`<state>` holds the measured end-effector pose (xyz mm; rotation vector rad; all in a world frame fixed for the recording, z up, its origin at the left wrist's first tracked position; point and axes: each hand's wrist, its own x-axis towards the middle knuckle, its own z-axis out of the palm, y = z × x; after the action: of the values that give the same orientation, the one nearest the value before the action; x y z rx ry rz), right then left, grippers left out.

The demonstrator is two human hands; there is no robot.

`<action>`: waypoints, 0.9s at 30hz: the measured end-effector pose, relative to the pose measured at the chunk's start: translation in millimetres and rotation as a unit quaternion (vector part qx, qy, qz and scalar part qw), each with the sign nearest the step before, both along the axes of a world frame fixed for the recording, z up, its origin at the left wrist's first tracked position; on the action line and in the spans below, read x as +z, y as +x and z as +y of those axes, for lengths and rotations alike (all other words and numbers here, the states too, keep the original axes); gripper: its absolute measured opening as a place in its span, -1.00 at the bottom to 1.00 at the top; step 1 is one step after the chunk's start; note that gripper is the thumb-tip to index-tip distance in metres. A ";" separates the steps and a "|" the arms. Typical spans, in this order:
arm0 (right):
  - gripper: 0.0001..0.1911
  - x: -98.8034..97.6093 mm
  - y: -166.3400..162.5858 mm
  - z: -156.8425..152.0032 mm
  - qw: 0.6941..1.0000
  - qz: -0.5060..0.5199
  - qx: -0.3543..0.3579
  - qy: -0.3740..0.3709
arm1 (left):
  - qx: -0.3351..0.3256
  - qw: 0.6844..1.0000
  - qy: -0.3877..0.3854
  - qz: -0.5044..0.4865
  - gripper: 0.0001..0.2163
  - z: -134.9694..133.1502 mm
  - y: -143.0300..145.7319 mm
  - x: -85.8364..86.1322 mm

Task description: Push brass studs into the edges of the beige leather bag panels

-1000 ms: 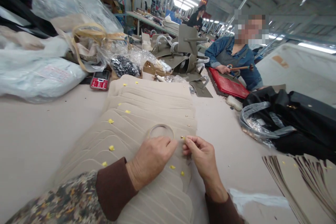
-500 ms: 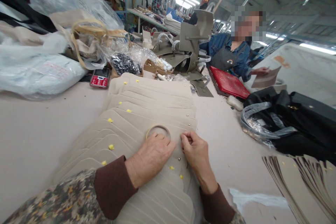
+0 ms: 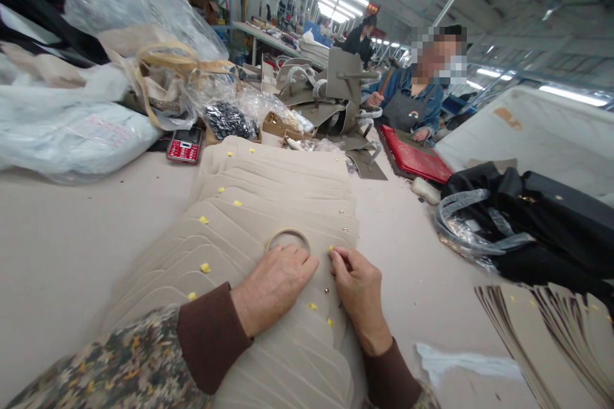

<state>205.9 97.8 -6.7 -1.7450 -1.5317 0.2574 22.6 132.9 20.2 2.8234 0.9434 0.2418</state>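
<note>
A fanned stack of beige leather panels (image 3: 268,204) lies on the table in front of me, dotted with small yellow stickers (image 3: 204,267). My left hand (image 3: 275,284) rests knuckles-up on the top panel, fingers curled, just below a roll of tape (image 3: 288,239). My right hand (image 3: 355,287) sits beside it, thumb and forefinger pinched at a yellow sticker (image 3: 330,248) near the panel's edge. A small metal stud (image 3: 326,291) shows between the two hands.
Plastic bags (image 3: 71,128) and a red calculator (image 3: 183,144) lie at the left. Grey bag parts (image 3: 336,96) stand behind the stack. A co-worker (image 3: 412,105) sits at a red mat (image 3: 415,156). Black bags (image 3: 527,217) and more panels (image 3: 551,339) lie at the right.
My right hand dropped onto the panel, then pinched at the yellow sticker by the edge. My left hand barely moved. The co-worker across the table shifted and swung their arms.
</note>
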 end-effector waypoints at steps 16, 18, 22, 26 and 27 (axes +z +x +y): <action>-0.62 7.6 17.3 3.8 0.961 0.266 -0.045 -0.053 | -0.054 0.975 0.009 -0.213 -0.81 2.5 -7.1 -3.2; -0.66 16.6 15.7 -6.7 0.965 0.259 -0.009 -0.033 | -0.063 0.964 0.014 -0.258 -0.74 2.6 -8.3 -5.2; -0.82 33.0 1.1 -25.3 0.985 0.120 0.123 0.002 | -0.065 0.961 0.026 -0.268 -0.57 1.4 -8.6 -4.9; -0.80 38.5 -11.4 -26.8 0.977 -0.004 0.204 0.061 | -0.070 0.963 0.039 -0.259 -0.64 0.4 -7.1 -3.2; -0.79 37.7 -12.8 -25.4 0.975 -0.021 0.211 0.071 | -0.071 0.963 0.040 -0.255 -0.65 0.4 -6.8 -3.5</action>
<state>193.1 72.4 31.0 -1.3100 -1.8960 0.3143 15.8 133.2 16.7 2.6626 0.6224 0.9491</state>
